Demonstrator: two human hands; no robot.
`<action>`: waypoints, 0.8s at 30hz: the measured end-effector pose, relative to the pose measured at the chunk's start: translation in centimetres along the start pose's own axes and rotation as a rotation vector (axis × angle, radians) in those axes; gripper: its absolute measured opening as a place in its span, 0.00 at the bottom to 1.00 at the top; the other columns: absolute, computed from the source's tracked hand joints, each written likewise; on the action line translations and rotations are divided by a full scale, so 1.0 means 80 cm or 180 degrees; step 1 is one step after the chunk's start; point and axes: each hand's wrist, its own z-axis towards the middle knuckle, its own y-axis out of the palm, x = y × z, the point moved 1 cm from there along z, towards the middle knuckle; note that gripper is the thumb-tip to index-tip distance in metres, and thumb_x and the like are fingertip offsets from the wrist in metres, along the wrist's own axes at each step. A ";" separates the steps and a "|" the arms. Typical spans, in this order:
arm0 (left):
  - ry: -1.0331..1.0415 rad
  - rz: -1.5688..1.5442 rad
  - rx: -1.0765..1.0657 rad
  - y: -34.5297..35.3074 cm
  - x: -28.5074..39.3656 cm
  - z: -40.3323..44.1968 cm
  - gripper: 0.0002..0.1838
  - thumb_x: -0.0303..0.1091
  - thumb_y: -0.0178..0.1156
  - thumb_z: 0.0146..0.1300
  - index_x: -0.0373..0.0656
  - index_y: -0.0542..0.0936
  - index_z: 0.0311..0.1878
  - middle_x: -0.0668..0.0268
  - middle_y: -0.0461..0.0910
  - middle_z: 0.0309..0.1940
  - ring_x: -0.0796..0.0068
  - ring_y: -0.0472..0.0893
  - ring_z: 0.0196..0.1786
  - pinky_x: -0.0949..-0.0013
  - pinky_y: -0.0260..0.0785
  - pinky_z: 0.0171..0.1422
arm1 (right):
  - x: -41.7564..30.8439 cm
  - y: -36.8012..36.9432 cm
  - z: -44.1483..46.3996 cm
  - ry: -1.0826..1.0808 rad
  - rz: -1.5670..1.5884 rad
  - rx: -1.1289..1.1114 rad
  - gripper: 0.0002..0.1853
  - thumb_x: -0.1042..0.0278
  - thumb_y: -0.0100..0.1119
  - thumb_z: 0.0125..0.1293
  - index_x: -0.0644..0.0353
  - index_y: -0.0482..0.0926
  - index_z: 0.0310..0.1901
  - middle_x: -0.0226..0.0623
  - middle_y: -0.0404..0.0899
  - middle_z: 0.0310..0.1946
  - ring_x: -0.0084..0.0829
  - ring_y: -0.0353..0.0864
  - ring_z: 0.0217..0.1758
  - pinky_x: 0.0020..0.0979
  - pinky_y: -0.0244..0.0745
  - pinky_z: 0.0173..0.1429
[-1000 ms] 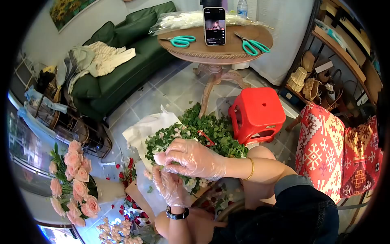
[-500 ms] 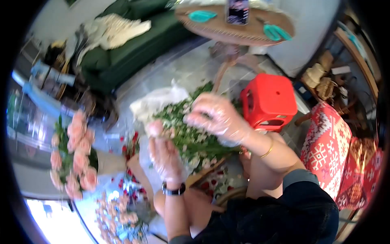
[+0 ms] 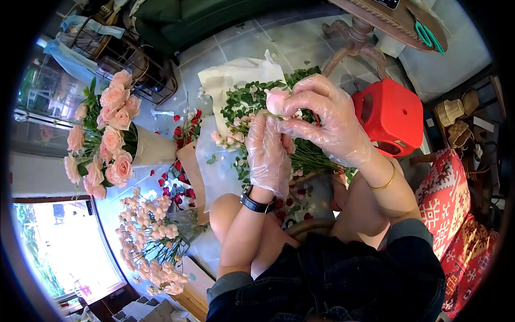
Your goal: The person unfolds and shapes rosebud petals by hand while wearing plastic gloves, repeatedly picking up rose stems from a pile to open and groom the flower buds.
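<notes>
Pink rose (image 3: 277,100), before the greenery (image 3: 244,102). Left to right, I view: pale bucket (image 3: 155,149) holding other roses (image 3: 113,139); my left hand (image 3: 268,155), curled just beside it, contents I cannot tell; right hand (image 3: 335,126), pinching it; woven baskets (image 3: 449,114).

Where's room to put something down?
The red stool looks bare on top, and so does most floor between the green sofa and cream paper. It's crowded under the left hand and right hand, with leafy stems, and beside the vase, with red petals.

Pink rose (image 3: 276,99) partly hidden by the hands (image 3: 335,121) (image 3: 267,155)
The top edge cuts off part of the table (image 3: 387,23) and phone (image 3: 387,2)
</notes>
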 end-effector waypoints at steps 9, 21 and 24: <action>-0.0646 -0.0438 -0.0040 0.007 0.026 -0.002 0.09 0.41 0.45 0.69 0.47 0.69 0.39 0.77 0.60 0.18 0.88 0.58 0.20 0.83 0.52 0.23 | 0.001 0.008 -0.003 0.0379 0.0469 -0.0130 0.08 0.75 0.65 0.48 0.61 0.76 0.31 0.35 0.74 0.26 0.36 0.75 0.30 0.30 0.70 0.37; -0.0158 -0.0769 -0.0537 -0.010 0.022 0.010 0.15 0.46 0.44 0.69 0.45 0.65 0.31 0.73 0.59 0.18 0.84 0.57 0.20 0.80 0.52 0.23 | 0.017 -0.025 -0.001 0.1661 0.0097 -0.0618 0.08 0.70 0.66 0.51 0.62 0.76 0.27 0.28 0.73 0.20 0.19 0.71 0.26 0.22 0.69 0.33; -0.0142 -0.0669 -0.0306 -0.002 0.020 0.003 0.12 0.43 0.46 0.68 0.45 0.67 0.37 0.74 0.62 0.20 0.85 0.60 0.23 0.80 0.56 0.23 | 0.019 -0.007 -0.005 0.1260 0.0401 -0.0285 0.09 0.70 0.67 0.50 0.61 0.76 0.30 0.26 0.72 0.23 0.18 0.69 0.26 0.22 0.67 0.33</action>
